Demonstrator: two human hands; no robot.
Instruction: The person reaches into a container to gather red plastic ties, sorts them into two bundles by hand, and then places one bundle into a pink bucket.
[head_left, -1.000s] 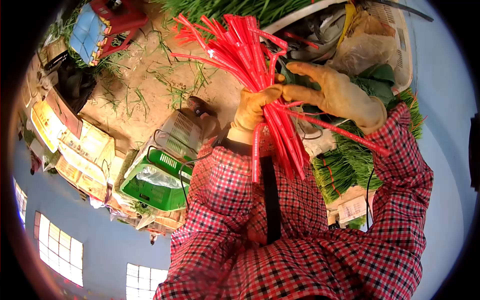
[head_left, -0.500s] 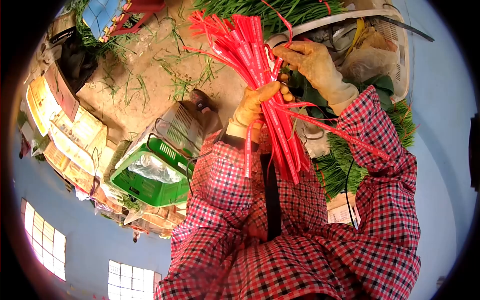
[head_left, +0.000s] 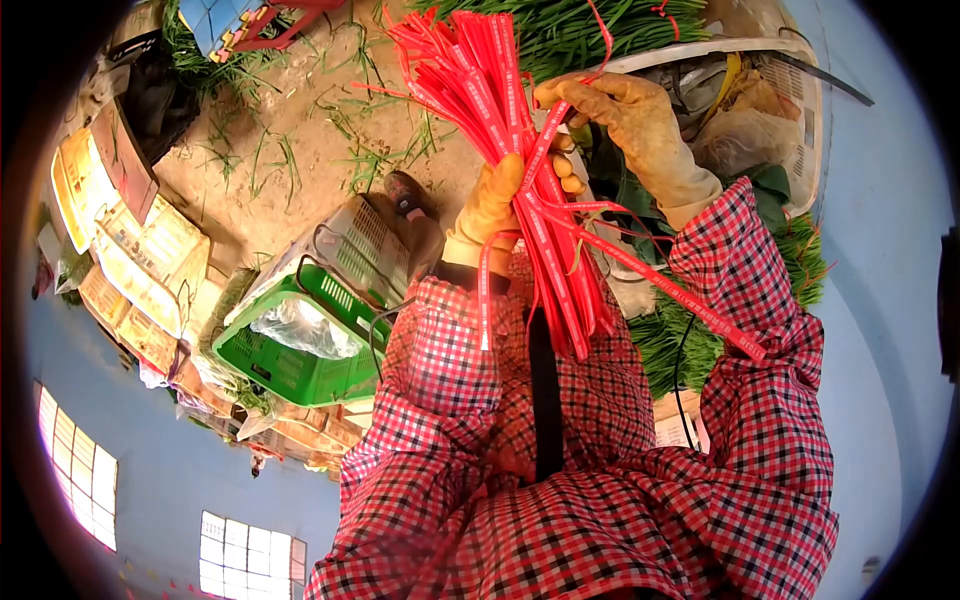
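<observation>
A thick bundle of red printed ties (head_left: pixel 487 98) slants across the upper middle of the view. My left hand (head_left: pixel 490 205), in a tan glove, is wrapped around the middle of the bundle. To its right, my right hand (head_left: pixel 610 105), gloved alike, pinches one red strip (head_left: pixel 552 130) that runs across the bundle. The loose end of that strip stands up past the fingertips. Other strips hang out below, one reaching over my right forearm. Part of the left fingers is hidden behind the bundle.
Green leafy stalks (head_left: pixel 560 40) lie beyond the bundle, with more (head_left: pixel 670 345) beside my right side. A white basket (head_left: pixel 805 130) with plastic and wrapping is at the right. At left stand a green crate (head_left: pixel 270 365) holding clear plastic and several pale crates (head_left: pixel 150 265). Cut stalks litter the floor.
My right hand has drawn its strip out straighter across the bundle. My left thumb has shifted to the left, and the bundle looks slightly turned. The camera view has moved a little.
</observation>
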